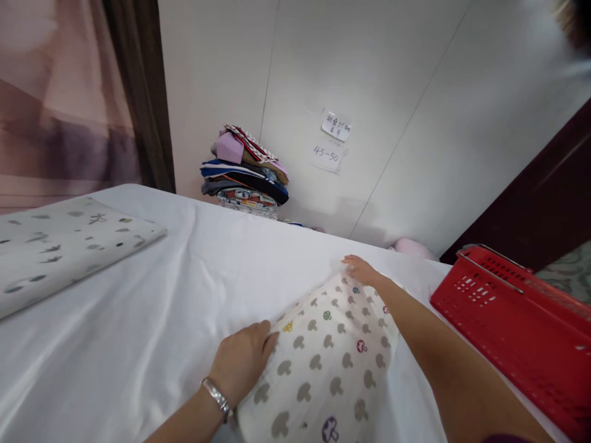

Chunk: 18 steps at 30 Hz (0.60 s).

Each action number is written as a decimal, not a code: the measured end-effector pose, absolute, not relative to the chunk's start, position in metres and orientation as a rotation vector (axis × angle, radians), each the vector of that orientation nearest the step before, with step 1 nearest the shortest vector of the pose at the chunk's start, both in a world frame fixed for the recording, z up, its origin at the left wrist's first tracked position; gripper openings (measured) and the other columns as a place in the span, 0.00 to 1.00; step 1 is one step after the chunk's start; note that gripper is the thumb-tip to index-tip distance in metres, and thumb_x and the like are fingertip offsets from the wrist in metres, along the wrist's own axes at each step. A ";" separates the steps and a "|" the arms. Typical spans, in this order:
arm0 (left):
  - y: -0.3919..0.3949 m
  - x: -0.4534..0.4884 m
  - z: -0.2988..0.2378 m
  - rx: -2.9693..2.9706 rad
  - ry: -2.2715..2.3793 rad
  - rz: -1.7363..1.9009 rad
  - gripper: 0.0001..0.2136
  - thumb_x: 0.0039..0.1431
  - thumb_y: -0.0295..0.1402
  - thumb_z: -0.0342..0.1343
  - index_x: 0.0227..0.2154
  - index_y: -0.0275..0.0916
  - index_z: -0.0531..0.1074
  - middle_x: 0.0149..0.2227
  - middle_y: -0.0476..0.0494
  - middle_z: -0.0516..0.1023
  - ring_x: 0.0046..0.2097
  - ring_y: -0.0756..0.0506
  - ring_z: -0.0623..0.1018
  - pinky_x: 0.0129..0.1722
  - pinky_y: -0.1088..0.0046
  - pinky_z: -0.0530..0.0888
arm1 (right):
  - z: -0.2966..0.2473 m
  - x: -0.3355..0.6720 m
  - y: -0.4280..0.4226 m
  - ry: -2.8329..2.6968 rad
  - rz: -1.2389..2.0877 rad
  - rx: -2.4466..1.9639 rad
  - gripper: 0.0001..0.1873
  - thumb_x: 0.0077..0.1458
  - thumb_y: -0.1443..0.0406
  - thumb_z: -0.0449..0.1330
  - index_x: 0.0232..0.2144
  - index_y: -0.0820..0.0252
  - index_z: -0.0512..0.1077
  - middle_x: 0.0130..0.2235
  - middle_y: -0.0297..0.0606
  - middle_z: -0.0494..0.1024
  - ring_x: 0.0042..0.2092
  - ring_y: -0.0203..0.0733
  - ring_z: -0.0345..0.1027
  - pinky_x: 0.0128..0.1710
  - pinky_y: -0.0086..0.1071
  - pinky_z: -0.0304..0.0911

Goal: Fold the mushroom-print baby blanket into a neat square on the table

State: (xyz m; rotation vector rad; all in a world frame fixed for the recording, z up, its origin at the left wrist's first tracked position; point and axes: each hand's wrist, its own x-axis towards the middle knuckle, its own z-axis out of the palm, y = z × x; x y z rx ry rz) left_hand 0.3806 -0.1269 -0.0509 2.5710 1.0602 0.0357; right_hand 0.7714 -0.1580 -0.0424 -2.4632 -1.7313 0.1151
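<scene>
A cream cloth with a mushroom print (325, 363) lies folded on the white sheet (184, 295) in front of me. My left hand (242, 363), with a silver bracelet at the wrist, rests on the cloth's near left edge with its fingers curled over the fold. My right hand (362, 269) reaches to the cloth's far corner and pinches it against the sheet. The right forearm lies along the cloth's right side.
A red plastic basket (517, 326) with a metal handle stands at the right. A folded leaf-print cloth (60, 246) lies at the left. A stack of folded clothes (244, 175) sits against the wall under two paper notes (332, 141). A curtain hangs at the left.
</scene>
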 end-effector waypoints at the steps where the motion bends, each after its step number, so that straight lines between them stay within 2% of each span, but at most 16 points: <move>1: -0.127 0.380 -0.051 2.571 1.062 0.034 0.14 0.61 0.39 0.36 0.31 0.40 0.65 0.33 0.45 0.75 0.34 0.45 0.74 0.31 0.70 0.64 | -0.043 0.779 -0.160 -1.653 0.050 -2.488 0.22 0.49 0.70 0.53 0.49 0.60 0.68 0.55 0.41 0.65 0.57 0.46 0.54 0.57 0.38 0.48; 4: -0.127 0.380 -0.051 2.568 1.059 0.056 0.14 0.61 0.39 0.37 0.31 0.40 0.66 0.34 0.45 0.74 0.36 0.45 0.74 0.32 0.69 0.65 | -0.049 0.794 -0.167 -1.452 -0.081 -2.545 0.21 0.50 0.71 0.49 0.48 0.65 0.68 0.53 0.46 0.67 0.55 0.48 0.57 0.55 0.39 0.51; 9: -0.126 0.380 -0.054 2.594 1.039 0.110 0.14 0.61 0.38 0.38 0.31 0.41 0.67 0.34 0.45 0.73 0.38 0.45 0.73 0.35 0.68 0.66 | -0.070 0.791 -0.171 -1.412 -0.086 -2.532 0.15 0.53 0.66 0.50 0.41 0.60 0.71 0.47 0.40 0.72 0.50 0.44 0.63 0.50 0.34 0.56; 12: -0.127 0.381 -0.054 2.617 1.047 0.118 0.14 0.61 0.38 0.38 0.30 0.41 0.67 0.33 0.46 0.73 0.37 0.45 0.73 0.34 0.68 0.66 | -0.081 0.783 -0.167 -1.442 -0.055 -2.517 0.13 0.55 0.64 0.50 0.39 0.59 0.71 0.47 0.39 0.71 0.51 0.43 0.61 0.51 0.32 0.54; 18: -0.128 0.380 -0.055 2.640 1.046 0.197 0.14 0.61 0.37 0.38 0.30 0.40 0.68 0.34 0.45 0.71 0.39 0.45 0.72 0.36 0.67 0.67 | -0.085 0.780 -0.165 -1.371 -0.037 -2.556 0.16 0.57 0.63 0.47 0.45 0.58 0.68 0.54 0.39 0.65 0.56 0.43 0.54 0.55 0.35 0.50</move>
